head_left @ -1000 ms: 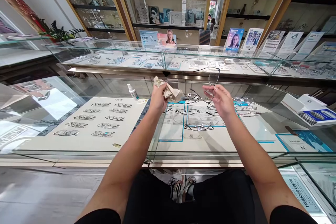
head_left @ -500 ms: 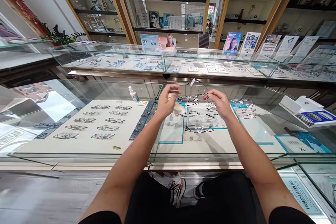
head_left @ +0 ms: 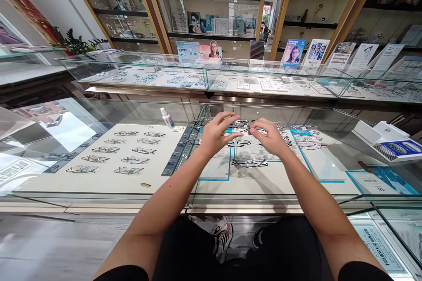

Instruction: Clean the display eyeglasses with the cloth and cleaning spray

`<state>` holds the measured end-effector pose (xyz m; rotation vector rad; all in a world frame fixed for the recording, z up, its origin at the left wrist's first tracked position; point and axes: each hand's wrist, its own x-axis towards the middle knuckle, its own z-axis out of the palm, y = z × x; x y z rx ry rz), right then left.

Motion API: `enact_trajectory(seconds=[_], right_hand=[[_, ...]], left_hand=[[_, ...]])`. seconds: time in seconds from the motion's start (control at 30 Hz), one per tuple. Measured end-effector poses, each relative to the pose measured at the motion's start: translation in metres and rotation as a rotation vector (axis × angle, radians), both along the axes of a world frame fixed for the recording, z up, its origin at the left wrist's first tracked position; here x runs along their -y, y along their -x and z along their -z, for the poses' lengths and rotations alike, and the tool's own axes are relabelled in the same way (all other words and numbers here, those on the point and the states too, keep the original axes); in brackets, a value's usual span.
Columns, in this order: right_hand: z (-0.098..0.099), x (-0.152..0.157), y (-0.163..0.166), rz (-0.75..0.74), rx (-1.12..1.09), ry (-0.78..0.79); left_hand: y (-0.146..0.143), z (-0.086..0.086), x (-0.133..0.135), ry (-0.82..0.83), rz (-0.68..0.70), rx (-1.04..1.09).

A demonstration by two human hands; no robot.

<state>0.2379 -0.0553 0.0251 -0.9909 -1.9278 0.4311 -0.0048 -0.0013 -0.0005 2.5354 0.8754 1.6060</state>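
My right hand (head_left: 268,136) is closed, its thumb and forefinger pinching a dark-framed pair of glasses (head_left: 243,124) that is partly hidden behind my fingers. Close on its left, my left hand (head_left: 216,134) is open, thumb and fingers apart around the near side of these glasses. Whether its fingertips touch the frame I cannot tell. Beneath both hands, inside the glass counter, another pair of glasses (head_left: 249,163) lies with a small label on its lens. More frames (head_left: 239,143) lie in rows just behind it, partly covered by my hands.
A white spray bottle (head_left: 167,118) stands on the counter to the left. Rows of glasses (head_left: 105,150) fill the left part of the case. An opened white and blue box (head_left: 389,140) sits on the right. Farther back runs a second glass display counter (head_left: 148,80).
My hands have come closer together, and the glasses have dropped lower between them. The pale cloth seen at my left hand earlier is out of sight.
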Motion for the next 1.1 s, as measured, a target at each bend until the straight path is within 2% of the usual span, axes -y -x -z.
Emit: enact_trajectory(seconds=[0.3,0.47,0.63,0.77,1.1], right_hand=[[0.002,0.000,0.000,0.043,0.065,-0.028],[0.000,0.001,-0.004,0.076,0.006,-0.073],[0.001,-0.001,-0.012,0.117,-0.024,-0.158],[0.005,-0.004,-0.013,0.150,-0.047,-0.185],[0.014,-0.006,-0.001,0.183,-0.074,-0.310]], left_hand=[[0.003,0.000,-0.005,-0.039,-0.010,-0.057],[0.008,0.002,-0.011,-0.101,-0.081,-0.067],[0.017,0.002,-0.018,-0.187,-0.091,0.053],[0.021,-0.001,-0.023,-0.171,-0.118,0.118],[0.020,-0.006,-0.016,-0.158,-0.029,0.163]])
